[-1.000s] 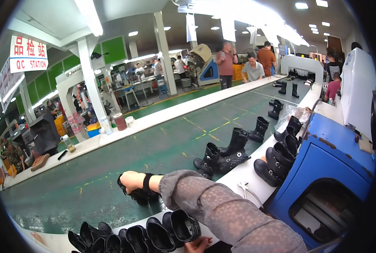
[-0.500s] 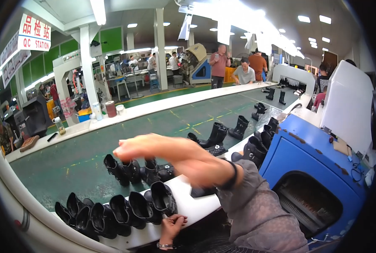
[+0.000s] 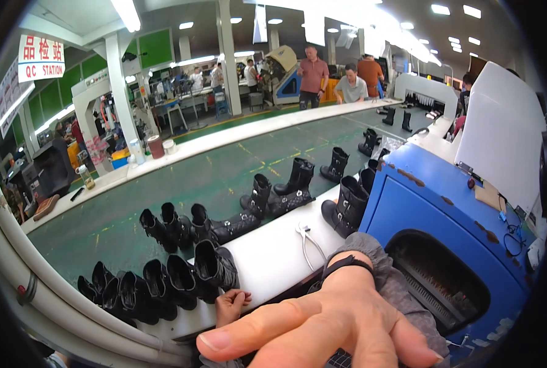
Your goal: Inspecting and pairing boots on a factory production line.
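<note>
My left hand (image 3: 231,305) rests at the white ledge (image 3: 273,260), fingers curled, beside the heel of a black boot (image 3: 215,268). Whether anything sits inside those fingers is hidden. That boot ends a row of several upright black boots (image 3: 139,295) along the ledge on the left. Large and close, my right hand (image 3: 335,325) spreads its fingers over the lower middle with nothing in it; a black band circles its wrist. Beyond it, metal pincers (image 3: 311,246) lie on the ledge. A buckled black boot (image 3: 349,207) stands right of the pincers.
A green conveyor belt (image 3: 111,227) carries more black boots, some upright, some lying down. A blue machine (image 3: 377,221) with a dark opening borders the right. A curved white frame (image 3: 3,270) bounds the left. People (image 3: 313,76) are across the belt.
My right hand has swung from over the belt down toward me, with its fingers spread; the pincers now show. The left hand remains by the end boot. The view has shifted slightly.
</note>
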{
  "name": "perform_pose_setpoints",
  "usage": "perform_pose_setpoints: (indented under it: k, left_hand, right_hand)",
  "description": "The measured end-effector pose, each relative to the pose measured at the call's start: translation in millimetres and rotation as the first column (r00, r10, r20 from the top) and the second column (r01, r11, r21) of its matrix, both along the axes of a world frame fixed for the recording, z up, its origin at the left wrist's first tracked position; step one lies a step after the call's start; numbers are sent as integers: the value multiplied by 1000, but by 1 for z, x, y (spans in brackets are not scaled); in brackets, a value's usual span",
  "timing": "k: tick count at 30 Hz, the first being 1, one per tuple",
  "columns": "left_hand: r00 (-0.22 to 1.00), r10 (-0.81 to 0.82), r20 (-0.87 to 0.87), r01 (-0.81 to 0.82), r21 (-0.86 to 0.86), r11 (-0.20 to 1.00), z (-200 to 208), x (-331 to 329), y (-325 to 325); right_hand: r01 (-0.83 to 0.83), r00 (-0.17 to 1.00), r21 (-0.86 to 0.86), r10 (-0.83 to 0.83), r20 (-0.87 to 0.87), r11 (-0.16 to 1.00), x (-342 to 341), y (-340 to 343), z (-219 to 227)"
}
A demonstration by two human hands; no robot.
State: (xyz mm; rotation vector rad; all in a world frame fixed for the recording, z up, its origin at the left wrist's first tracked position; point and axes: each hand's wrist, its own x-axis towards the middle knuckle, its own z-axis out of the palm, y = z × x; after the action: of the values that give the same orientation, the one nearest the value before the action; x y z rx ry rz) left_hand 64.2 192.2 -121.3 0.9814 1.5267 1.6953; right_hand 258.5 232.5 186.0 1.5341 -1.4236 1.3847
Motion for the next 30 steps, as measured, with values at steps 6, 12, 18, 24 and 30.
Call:
perform_pose_setpoints:
  k: [6, 12, 18, 24, 30]
  left_hand:
    - [999, -9, -54, 11, 40, 999, -13, -10, 6]
    - [1000, 30, -1, -30, 62, 998, -20, -10, 1]
    - [999, 30, -21, -30, 18, 999, -1, 1, -6]
    - [998, -30, -47, 30, -9, 1000, 7, 4, -4]
    - [987, 20, -160, -24, -20, 1000, 10, 0, -5]
  right_hand:
    - [255, 966, 48, -252, -59, 966, -6, 29, -3]
    - [401, 915, 32, -400, -50, 915, -19, 39, -9]
    - [746, 628, -72, -664, 405, 662, -57, 99, -42]
    - [772, 25, 404, -659, 752, 490, -173, 194, -134]
    - [637, -81, 673, -835, 544, 376, -244, 172, -173]
